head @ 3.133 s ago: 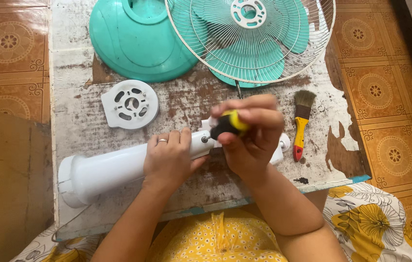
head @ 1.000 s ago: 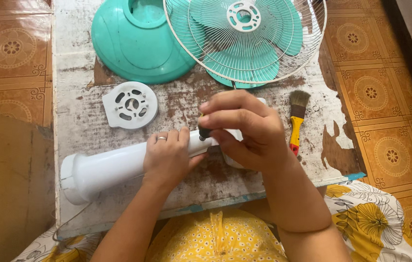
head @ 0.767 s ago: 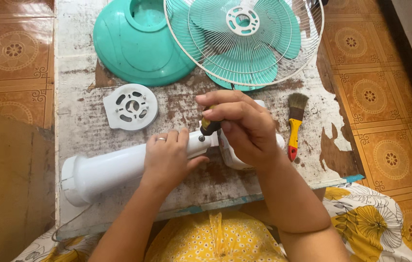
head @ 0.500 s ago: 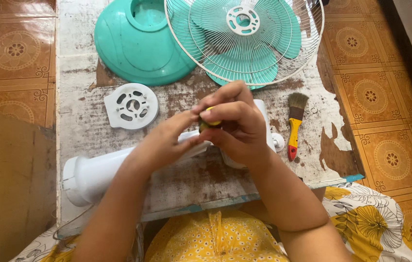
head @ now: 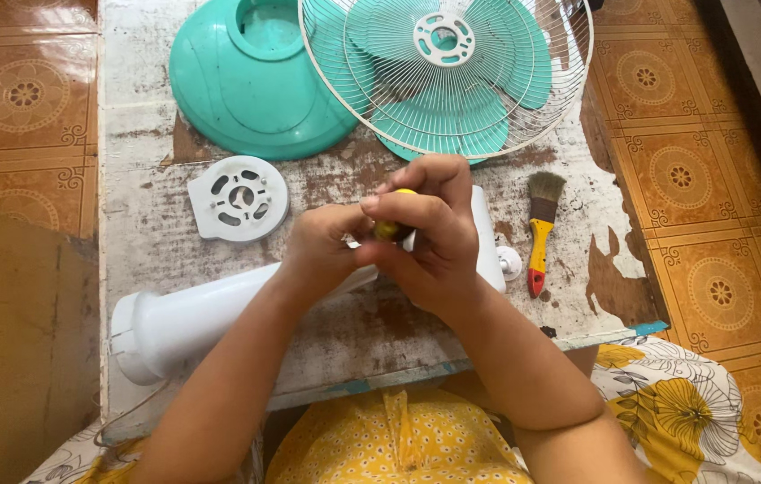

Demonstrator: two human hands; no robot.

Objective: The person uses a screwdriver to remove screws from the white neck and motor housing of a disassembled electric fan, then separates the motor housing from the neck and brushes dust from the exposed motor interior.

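Observation:
A white plastic fan stand tube [head: 187, 318] lies across the worn white table [head: 147, 233], its flared end at the left. My right hand [head: 430, 237] is closed around a yellow-and-black screwdriver handle [head: 389, 226], held over the tube's right end. My left hand [head: 322, 251] has its fingers up at the screwdriver and the tube's end, touching both. The screwdriver's tip and the tube's right end are hidden by my hands.
A teal fan base cover [head: 255, 81] and a wire fan guard with teal blades [head: 447, 72] lie at the table's far side. A round white slotted cap [head: 239, 197] sits left. A yellow-handled paintbrush [head: 540, 229] and small white knob [head: 510, 262] lie right. Tiled floor surrounds.
My left hand slid from gripping the tube's middle to its right end, meeting the right hand at the screwdriver. The right hand dropped slightly and turned over the tool.

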